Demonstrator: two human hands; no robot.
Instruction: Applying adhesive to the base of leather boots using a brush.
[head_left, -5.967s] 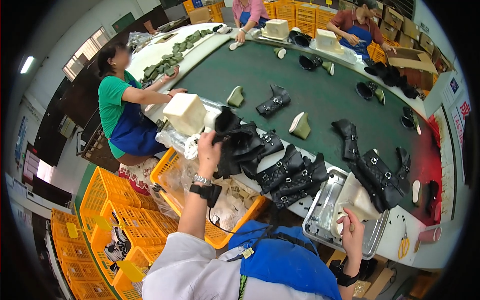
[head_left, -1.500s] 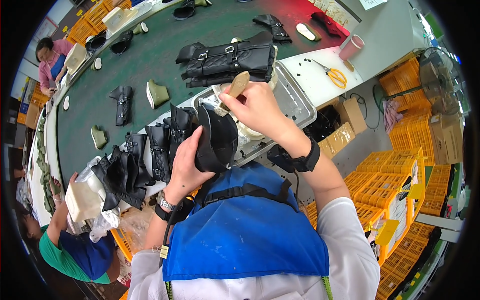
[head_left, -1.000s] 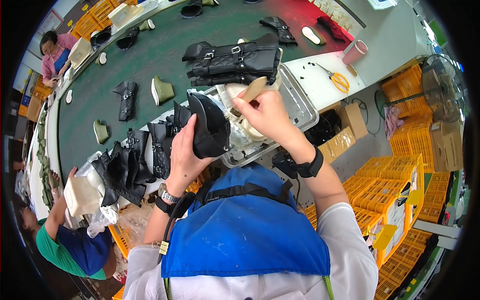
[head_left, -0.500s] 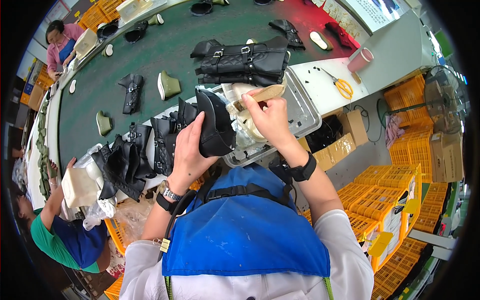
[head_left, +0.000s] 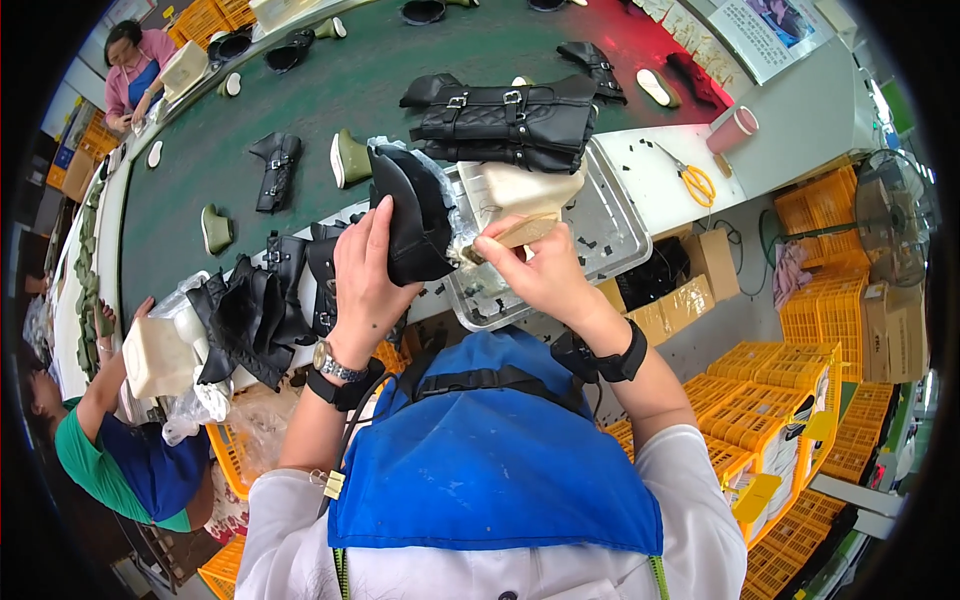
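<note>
Wrapped in my left hand (head_left: 362,265) is a black leather boot upper (head_left: 405,220), its pale-lined open edge turned to the right. My right hand (head_left: 545,275) pinches a brush by its flat wooden handle (head_left: 528,231). The brush's pale end is close against the lower right edge of the boot upper; whether it touches I cannot tell. Behind my right hand a cream plastic container (head_left: 515,190) stands in a metal tray (head_left: 628,235) littered with black scraps. A stack of black buckled boot uppers (head_left: 505,120) lies across the container's far side.
More black boot uppers (head_left: 250,320) are heaped left of my left hand. Green shoe bottoms (head_left: 349,158) and uppers lie spread over the green belt (head_left: 200,165). Orange-handled scissors (head_left: 695,184) and a pink cup (head_left: 732,130) are at right. Two co-workers (head_left: 140,470) are at left.
My left hand has tilted the boot upper and shifted it slightly left. My right hand has lowered the brush towards the upper's lower edge, uncovering more of the cream container.
</note>
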